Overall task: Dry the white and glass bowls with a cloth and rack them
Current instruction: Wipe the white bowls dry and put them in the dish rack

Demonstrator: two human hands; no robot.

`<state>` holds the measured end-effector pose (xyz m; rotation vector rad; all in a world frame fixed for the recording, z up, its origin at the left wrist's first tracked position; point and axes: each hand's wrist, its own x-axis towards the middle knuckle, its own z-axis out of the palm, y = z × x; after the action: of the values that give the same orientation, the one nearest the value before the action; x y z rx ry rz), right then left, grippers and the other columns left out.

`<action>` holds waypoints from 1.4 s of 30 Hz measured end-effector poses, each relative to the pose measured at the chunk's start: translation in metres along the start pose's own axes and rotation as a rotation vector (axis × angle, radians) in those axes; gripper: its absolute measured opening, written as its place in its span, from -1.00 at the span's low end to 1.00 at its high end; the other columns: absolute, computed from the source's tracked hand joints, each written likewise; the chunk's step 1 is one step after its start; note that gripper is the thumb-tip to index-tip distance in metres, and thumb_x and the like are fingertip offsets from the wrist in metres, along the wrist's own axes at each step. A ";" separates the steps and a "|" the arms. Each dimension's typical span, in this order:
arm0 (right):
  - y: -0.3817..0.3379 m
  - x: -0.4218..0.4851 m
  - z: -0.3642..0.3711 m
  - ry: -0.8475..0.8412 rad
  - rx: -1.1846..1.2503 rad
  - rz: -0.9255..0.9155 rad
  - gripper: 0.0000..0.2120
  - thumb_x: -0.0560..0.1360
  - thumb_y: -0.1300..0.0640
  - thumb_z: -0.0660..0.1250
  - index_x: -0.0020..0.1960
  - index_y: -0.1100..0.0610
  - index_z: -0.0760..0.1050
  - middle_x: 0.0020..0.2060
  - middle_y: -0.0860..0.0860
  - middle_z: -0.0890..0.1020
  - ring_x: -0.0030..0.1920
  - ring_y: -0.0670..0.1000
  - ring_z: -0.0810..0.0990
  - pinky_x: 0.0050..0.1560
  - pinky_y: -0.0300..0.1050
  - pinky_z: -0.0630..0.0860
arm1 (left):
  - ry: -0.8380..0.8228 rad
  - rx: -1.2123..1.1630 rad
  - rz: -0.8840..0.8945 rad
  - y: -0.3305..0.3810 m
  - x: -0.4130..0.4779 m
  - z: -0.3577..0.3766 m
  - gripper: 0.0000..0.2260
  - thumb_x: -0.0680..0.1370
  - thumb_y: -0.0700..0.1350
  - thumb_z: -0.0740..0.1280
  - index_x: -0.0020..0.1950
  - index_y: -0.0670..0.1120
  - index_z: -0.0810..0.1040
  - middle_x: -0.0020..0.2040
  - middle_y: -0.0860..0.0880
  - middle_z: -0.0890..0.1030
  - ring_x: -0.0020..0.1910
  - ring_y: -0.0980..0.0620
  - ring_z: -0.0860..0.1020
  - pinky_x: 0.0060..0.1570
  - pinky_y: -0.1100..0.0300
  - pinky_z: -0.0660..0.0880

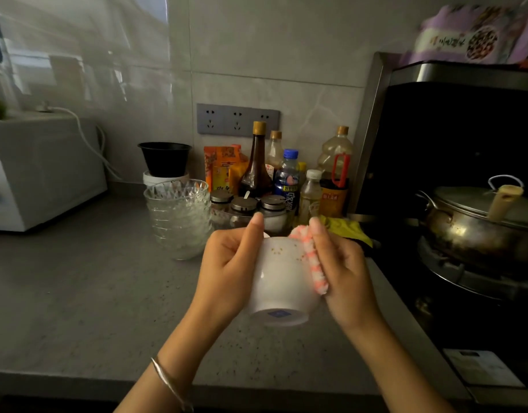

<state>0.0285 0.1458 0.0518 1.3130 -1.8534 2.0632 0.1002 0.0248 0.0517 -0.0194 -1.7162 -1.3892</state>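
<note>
- Held at centre frame above the grey counter [78,293]: white bowl [279,281], tipped with its foot toward the camera (blue mark on the base).
- Gripped from the left by the left hand [230,272], thumb laid along the wall, other fingers hidden.
- Held against its right side by the right hand [343,272], thumb flat on top: pink-and-white cloth [313,263].
- Stacked left of centre, behind the hands: glass bowls [177,219].

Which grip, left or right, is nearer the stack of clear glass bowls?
Left. The left grip, holding the white ceramic bowl, is right of the glass bowl stack; the right grip lies beyond that bowl.
</note>
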 end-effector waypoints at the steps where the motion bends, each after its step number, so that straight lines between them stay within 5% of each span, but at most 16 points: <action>1: 0.002 -0.003 0.002 0.005 -0.050 -0.017 -0.49 0.53 -0.29 0.10 -0.09 0.08 0.62 -0.19 0.17 0.64 -0.18 0.08 0.62 -0.08 -0.29 0.53 | 0.053 -0.037 -0.017 -0.001 -0.001 0.002 -0.45 0.59 0.03 0.23 -0.51 -0.26 0.22 -0.58 -0.12 0.29 -0.58 -0.02 0.26 -0.57 0.24 0.14; 4: 0.007 -0.024 0.013 -0.057 -0.302 -0.135 -0.63 0.55 -0.32 -0.13 0.34 -0.48 0.16 0.34 -0.33 0.36 0.36 -0.17 0.38 0.31 -0.02 0.42 | 0.229 -0.160 -0.113 -0.004 -0.003 0.005 -0.48 0.64 -0.11 0.18 -0.55 -0.12 0.30 -0.63 0.02 0.33 -0.63 0.09 0.30 -0.58 0.28 0.20; 6: 0.014 -0.037 0.022 -0.057 -0.540 -0.285 -0.57 0.62 -0.22 -0.20 0.49 -0.33 -0.08 0.52 -0.24 0.04 0.53 -0.06 0.05 0.50 0.01 0.12 | 0.302 -0.166 -0.148 -0.009 -0.004 0.006 -0.49 0.64 -0.09 0.15 -0.53 -0.16 0.32 -0.62 -0.01 0.35 -0.63 0.07 0.32 -0.58 0.26 0.20; 10: 0.013 -0.034 0.025 -0.008 -0.856 -0.401 -0.52 0.66 -0.09 -0.16 0.54 0.02 0.04 0.54 0.04 0.12 0.54 0.04 0.01 0.52 -0.01 -0.05 | 0.258 -0.089 -0.105 -0.009 -0.008 0.015 -0.49 0.65 -0.06 0.12 -0.46 -0.29 0.33 -0.56 -0.11 0.33 -0.59 0.02 0.26 -0.57 0.25 0.19; 13: 0.007 -0.020 0.020 0.002 -0.897 -0.414 -0.54 0.66 -0.08 -0.18 0.52 -0.02 0.10 0.50 -0.01 0.22 0.53 -0.03 0.07 0.52 -0.01 -0.05 | 0.228 -0.029 -0.037 -0.005 -0.010 0.017 -0.48 0.65 -0.04 0.13 -0.52 -0.17 0.31 -0.60 -0.06 0.32 -0.61 0.03 0.24 -0.59 0.24 0.13; 18: 0.012 -0.031 0.023 -0.040 -0.383 -0.205 -0.55 0.61 -0.23 -0.20 0.50 -0.28 -0.07 0.51 -0.31 0.04 0.52 -0.18 0.01 0.49 -0.18 0.06 | 0.313 -0.066 -0.060 -0.003 -0.007 0.011 -0.45 0.65 -0.05 0.16 -0.43 -0.38 0.23 -0.53 -0.16 0.31 -0.55 -0.04 0.25 -0.58 0.24 0.13; 22: 0.017 -0.040 0.033 -0.007 -0.705 -0.344 -0.54 0.66 -0.11 -0.17 0.55 -0.10 -0.03 0.55 -0.06 0.05 0.55 -0.01 -0.02 0.50 -0.15 0.00 | 0.275 -0.071 -0.071 -0.007 -0.009 0.011 -0.52 0.64 -0.07 0.15 -0.45 -0.26 0.35 -0.59 -0.06 0.32 -0.61 0.06 0.25 -0.60 0.29 0.15; 25: 0.015 -0.022 0.030 0.014 -0.850 -0.431 -0.56 0.66 -0.07 -0.14 0.51 -0.04 0.14 0.49 -0.02 0.23 0.52 -0.05 0.10 0.48 -0.11 0.10 | 0.209 -0.019 -0.045 -0.009 -0.006 0.015 -0.49 0.64 -0.08 0.14 -0.44 -0.34 0.36 -0.57 -0.18 0.34 -0.57 -0.02 0.27 -0.57 0.24 0.17; 30: 0.020 0.002 0.014 -0.033 -0.045 -0.026 -0.65 0.61 -0.04 -0.06 0.33 -0.16 0.34 0.29 -0.26 0.48 0.33 -0.28 0.38 0.27 -0.41 0.29 | 0.264 -0.102 -0.143 -0.018 -0.001 0.015 -0.49 0.65 -0.09 0.14 -0.45 -0.33 0.34 -0.58 -0.04 0.38 -0.59 0.05 0.36 -0.57 0.28 0.24; 32: 0.025 0.003 0.014 -0.004 0.116 0.074 -0.70 0.60 -0.07 -0.03 0.26 -0.17 0.37 0.16 -0.40 0.53 0.27 -0.33 0.42 0.23 -0.44 0.32 | 0.303 -0.173 -0.202 -0.018 -0.003 0.016 -0.48 0.65 -0.07 0.13 -0.40 -0.38 0.37 -0.57 -0.03 0.42 -0.56 0.05 0.43 -0.54 0.27 0.32; 35: 0.028 0.000 0.019 0.093 0.299 0.153 -0.70 0.54 -0.11 -0.02 0.18 -0.18 0.38 0.01 -0.49 0.56 0.15 -0.42 0.47 0.14 -0.48 0.37 | 0.360 -0.281 -0.299 -0.020 -0.003 0.018 -0.53 0.65 -0.03 0.13 -0.41 -0.21 0.39 -0.55 0.00 0.47 -0.53 0.07 0.49 -0.48 0.25 0.41; 39: 0.027 0.004 0.012 0.161 0.312 0.196 -0.70 0.50 -0.10 0.04 -0.02 -0.09 0.53 -0.20 -0.33 0.66 -0.11 -0.35 0.60 -0.20 -0.47 0.48 | 0.268 -0.253 -0.392 -0.031 -0.004 0.015 -0.55 0.65 0.03 0.09 -0.32 -0.19 0.48 -0.49 -0.02 0.54 -0.47 0.08 0.54 -0.39 0.23 0.48; 42: 0.025 0.009 0.006 0.215 0.166 0.123 -0.62 0.52 -0.08 0.10 -0.20 0.10 0.59 -0.36 -0.01 0.66 -0.25 -0.08 0.64 -0.21 -0.40 0.49 | 0.141 -0.127 -0.329 -0.031 -0.003 0.008 -0.49 0.66 0.00 0.07 -0.36 -0.28 0.48 -0.49 -0.07 0.51 -0.48 0.09 0.49 -0.40 0.35 0.42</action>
<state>0.0114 0.1302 0.0372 0.9800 -1.7441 2.3587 0.0807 0.0210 0.0260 0.2958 -1.5597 -1.6952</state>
